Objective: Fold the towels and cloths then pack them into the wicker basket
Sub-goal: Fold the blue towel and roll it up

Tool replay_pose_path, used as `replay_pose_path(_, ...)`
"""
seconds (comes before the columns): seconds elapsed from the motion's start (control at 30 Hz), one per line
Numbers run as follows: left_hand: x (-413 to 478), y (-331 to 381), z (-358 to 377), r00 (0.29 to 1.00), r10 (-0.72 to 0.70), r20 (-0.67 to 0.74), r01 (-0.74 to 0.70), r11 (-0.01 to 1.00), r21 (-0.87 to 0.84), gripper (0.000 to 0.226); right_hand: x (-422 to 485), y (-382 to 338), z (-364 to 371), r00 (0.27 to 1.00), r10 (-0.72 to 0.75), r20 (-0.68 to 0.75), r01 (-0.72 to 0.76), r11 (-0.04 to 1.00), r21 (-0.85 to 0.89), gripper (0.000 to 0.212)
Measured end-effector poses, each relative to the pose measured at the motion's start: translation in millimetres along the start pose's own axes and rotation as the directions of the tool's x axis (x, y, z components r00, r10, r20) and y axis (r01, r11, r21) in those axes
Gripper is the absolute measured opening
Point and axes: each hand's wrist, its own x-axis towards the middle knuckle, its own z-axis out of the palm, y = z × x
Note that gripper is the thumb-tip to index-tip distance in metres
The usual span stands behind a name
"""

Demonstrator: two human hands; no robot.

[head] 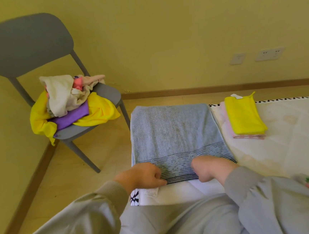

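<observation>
Nearest the camera, two grey knitted sleeves (239, 182) reach forward to the near hem of a light blue terry towel (171, 132), which lies flat and spread on the left end of a white padded mat (291, 133) with black markings along its edge. The left hand (145, 175) sits at the towel's near left corner, knuckles up, its fingers (157, 174) curled and pinching the dark-striped hem. The right hand (208, 168) is on the same hem, to the right of the towel's middle, bent down at the wrist with its fingers curled onto the cloth and gripping it; their tips are hidden under the hand. A small white label (151, 191) lies on the mat just in front of the towel, beside the left hand. To the right of the towel and near its far corner, a folded yellow microfibre cloth (243, 114) rests on top of a folded pink cloth (248, 136) on the mat. To the left of the towel, on the wooden floor (80, 170), stands a grey plastic chair (24, 48) whose seat carries a loose pile of unfolded cloths (64, 98) in yellow, purple, white and pink. Beyond the towel, on the yellow wall, are two pale wall sockets (269, 53).
</observation>
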Motion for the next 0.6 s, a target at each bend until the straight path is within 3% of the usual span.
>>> replay_pose_path(0.07, 0, -9, -1, 0.975, -0.104, -0.199, 0.074, 0.985, -0.153, 0.031, -1, -3, -5, 0.991, 0.018, -0.134, -0.010, 0.998, 0.061, 0.014)
replay_pose_path(0.13, 0, -24, 2, 0.907, -0.146, -0.394, 0.147, 0.989, -0.028, 0.032, 0, -5, -9, 0.925, -0.016, -0.379, 0.055, 0.994, 0.090, 0.012)
replay_pose_path(0.17, -2, -31, 5, 0.909, -0.145, -0.390, 0.173, 0.984, 0.037, 0.042, 3, -6, -10, 0.896, -0.046, -0.442, 0.092, 0.992, 0.083, 0.022)
replay_pose_path(0.27, -8, -45, 20, 0.945, -0.216, -0.245, 0.238, 0.969, 0.064, 0.064, 13, -8, -3, 0.959, -0.024, -0.283, 0.049, 0.995, 0.083, 0.053)
replay_pose_path(0.33, -9, -48, 28, 0.903, -0.327, -0.277, 0.350, 0.936, 0.035, 0.067, 18, -10, 1, 0.974, 0.068, -0.214, -0.038, 0.989, 0.143, 0.056)
replay_pose_path(0.4, -10, -45, 26, 0.818, -0.434, -0.378, 0.469, 0.883, 0.001, 0.067, 20, -10, -1, 0.960, 0.111, -0.256, -0.061, 0.979, 0.195, 0.050)
replay_pose_path(0.5, -1, -24, 21, 0.758, -0.338, -0.558, 0.406, 0.914, -0.003, 0.065, 19, -7, -2, 0.931, 0.101, -0.352, -0.021, 0.975, 0.223, 0.045)
replay_pose_path(0.6, 19, 9, 13, 0.796, -0.153, -0.586, 0.252, 0.963, 0.091, 0.063, 17, -2, 1, 0.906, 0.052, -0.421, 0.050, 0.973, 0.227, 0.051)
